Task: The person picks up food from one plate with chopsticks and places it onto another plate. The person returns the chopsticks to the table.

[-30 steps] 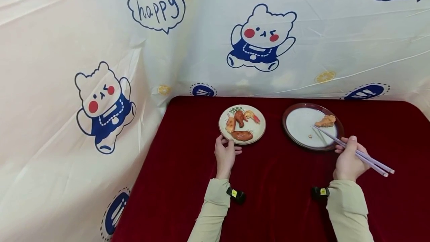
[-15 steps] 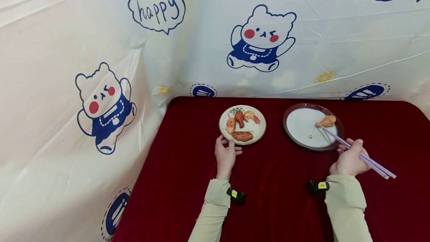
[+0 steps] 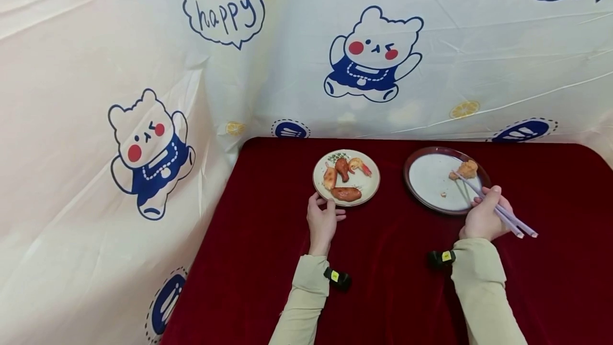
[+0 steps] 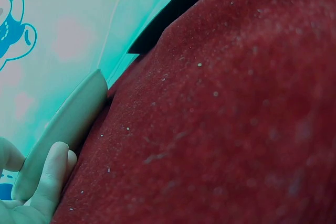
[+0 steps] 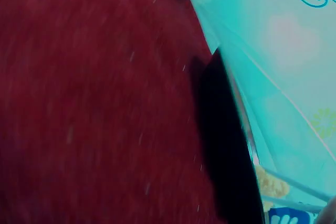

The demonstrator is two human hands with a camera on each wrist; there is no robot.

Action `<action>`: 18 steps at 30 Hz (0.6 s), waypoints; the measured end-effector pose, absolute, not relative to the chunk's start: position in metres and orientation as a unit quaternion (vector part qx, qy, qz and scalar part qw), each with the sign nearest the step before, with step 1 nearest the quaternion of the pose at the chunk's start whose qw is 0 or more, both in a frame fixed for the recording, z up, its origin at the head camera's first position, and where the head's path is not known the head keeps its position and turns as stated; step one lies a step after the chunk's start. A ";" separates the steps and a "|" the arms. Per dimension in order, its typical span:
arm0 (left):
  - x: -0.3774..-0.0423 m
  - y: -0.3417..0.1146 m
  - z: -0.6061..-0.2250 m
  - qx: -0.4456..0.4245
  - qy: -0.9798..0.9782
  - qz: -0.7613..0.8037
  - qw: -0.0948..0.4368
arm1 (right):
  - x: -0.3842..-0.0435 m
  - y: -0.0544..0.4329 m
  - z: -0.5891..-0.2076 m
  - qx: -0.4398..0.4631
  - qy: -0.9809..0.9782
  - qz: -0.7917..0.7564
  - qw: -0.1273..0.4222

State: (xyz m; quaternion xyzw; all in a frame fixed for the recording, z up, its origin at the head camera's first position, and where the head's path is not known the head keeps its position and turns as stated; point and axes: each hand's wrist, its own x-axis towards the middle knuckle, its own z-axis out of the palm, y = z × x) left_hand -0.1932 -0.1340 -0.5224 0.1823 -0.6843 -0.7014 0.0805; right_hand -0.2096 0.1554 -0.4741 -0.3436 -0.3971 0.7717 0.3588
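My left hand (image 3: 322, 223) pinches the near rim of a small cream plate (image 3: 366, 188). On that plate lie a drumstick (image 3: 342, 168), a shrimp (image 3: 360, 166), a brown wing-like piece (image 3: 346, 194) and a browned roll-like piece (image 3: 330, 178). Over the larger brown-rimmed plate (image 3: 427, 174), my right hand (image 3: 485, 218) holds pale purple chopsticks (image 3: 513, 221). Their tips reach the narrow left end of a fried chicken drumstick (image 3: 465, 170). In the right wrist view the chopsticks (image 5: 299, 204) stand spread beside the fried chicken (image 5: 272, 186); whether they grip it I cannot tell.
Both plates stand on a dark red cloth-covered table (image 3: 388, 270). A small crumb (image 3: 443, 194) lies on the larger plate. Pale printed curtains (image 3: 287, 68) hang close behind the table and along its left side.
My right hand has shifted left, bringing the chopstick tips onto the fried drumstick's narrow end. The drumstick has turned and shifted slightly. My left hand and the small plate have stayed put.
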 end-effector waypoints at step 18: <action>-0.193 -0.134 -0.521 0.187 -0.685 -0.700 0.072 | -0.193 0.190 -0.478 -0.278 -0.476 0.742 0.382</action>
